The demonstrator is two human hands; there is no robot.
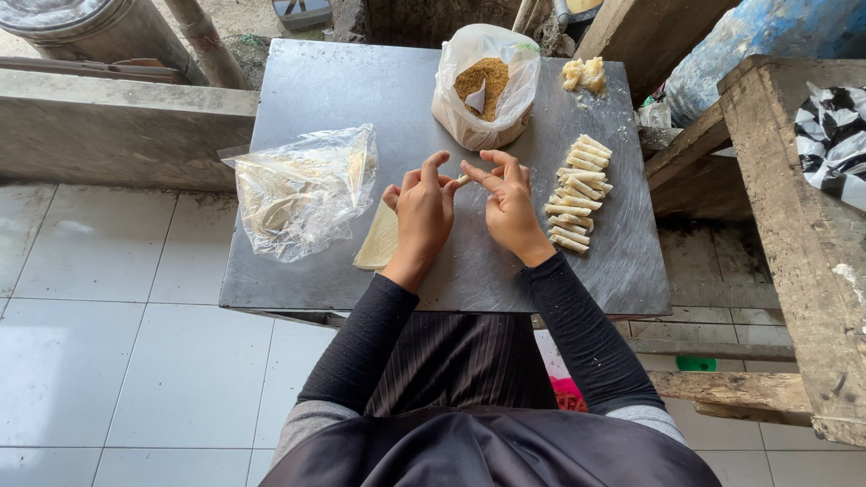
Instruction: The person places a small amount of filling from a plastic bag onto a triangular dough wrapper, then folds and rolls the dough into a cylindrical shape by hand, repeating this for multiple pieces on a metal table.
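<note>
Grey metal table [361, 90] on tiled floor. Left hand [422, 215] and right hand [511, 209] pinch a small roll [463, 179] between fingertips, above the wrapper [379, 242]. Looks light, soft, tearable; hold ends gently.

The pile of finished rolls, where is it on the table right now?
In the head view, the pile of finished rolls lies on the grey table, just right of the right hand, below the dough lump.

Both hands' fingers [435, 164] pinched together
</note>
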